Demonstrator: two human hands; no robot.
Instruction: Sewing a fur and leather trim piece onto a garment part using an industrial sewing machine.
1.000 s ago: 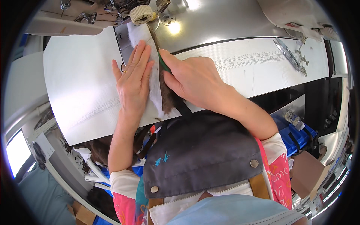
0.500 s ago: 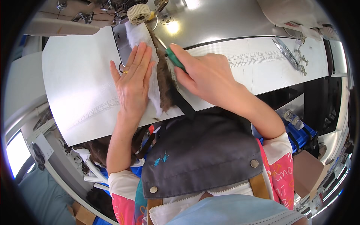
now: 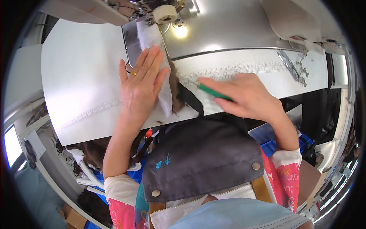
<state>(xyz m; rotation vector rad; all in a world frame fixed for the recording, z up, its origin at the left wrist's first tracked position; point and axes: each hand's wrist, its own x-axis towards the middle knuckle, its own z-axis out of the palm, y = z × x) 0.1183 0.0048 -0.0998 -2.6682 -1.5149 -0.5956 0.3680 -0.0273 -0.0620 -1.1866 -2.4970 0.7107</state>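
My left hand [image 3: 140, 86] lies flat, fingers stretched, on a strip of white fluffy wadding [image 3: 150, 36]. Brown fur [image 3: 176, 100] shows along the strip's right edge, and a black band [image 3: 191, 100] runs from it toward my apron. The strip's far end reaches in under the sewing machine's ridged cream wheel [image 3: 164, 14]. Closed around a slim green-handled awl [image 3: 214, 92], my right hand [image 3: 253, 97] hovers right of the fur. The awl's thin metal shaft points left toward the fur, blurred at its tip; whether it touches cannot be told.
The white table [image 3: 84, 68] carries printed rulers and meets a steel machine plate [image 3: 225, 28]. A silver two-armed tool [image 3: 288, 65] and small metal parts [image 3: 304, 72] lie at the right. A machine housing overhangs the far right. Blue bins [image 3: 268, 147] stand below the table.
My right hand with the awl has drawn back from the fur's far part, toward me and to the right. The wadding, fur and left hand appear slightly farther right in view.
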